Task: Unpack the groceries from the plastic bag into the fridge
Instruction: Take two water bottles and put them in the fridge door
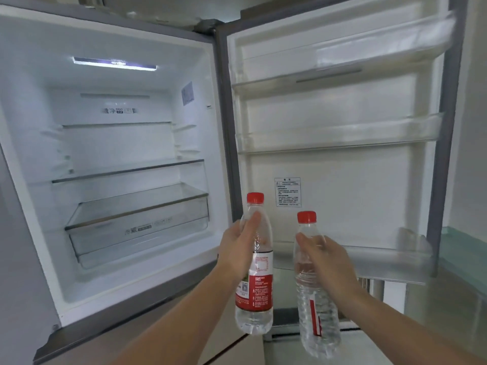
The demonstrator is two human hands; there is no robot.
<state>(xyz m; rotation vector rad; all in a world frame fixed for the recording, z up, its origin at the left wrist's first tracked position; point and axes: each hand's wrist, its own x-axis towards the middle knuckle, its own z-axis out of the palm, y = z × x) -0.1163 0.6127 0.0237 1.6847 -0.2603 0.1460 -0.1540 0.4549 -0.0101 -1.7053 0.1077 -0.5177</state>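
Two red-capped bottles, left bottle (254, 262) gripped in left hand (237, 248), right bottle (315, 293) in right hand (324, 256).

Bright, cool light from ceiling strip lamp (115, 63) inside fridge (110, 159); door shelves (340, 135) at right motion-blurred; wide-angle bending at edges.

The two bottles I hold, one (255, 262) in my left hand and one (315, 285) in my right, are clear, glossy plastic with ribbed red plastic caps and shiny printed labels. The fridge (110, 143) lining is smooth white plastic, its shelves glass, the door (342, 106) bins translucent plastic, edges matt grey.
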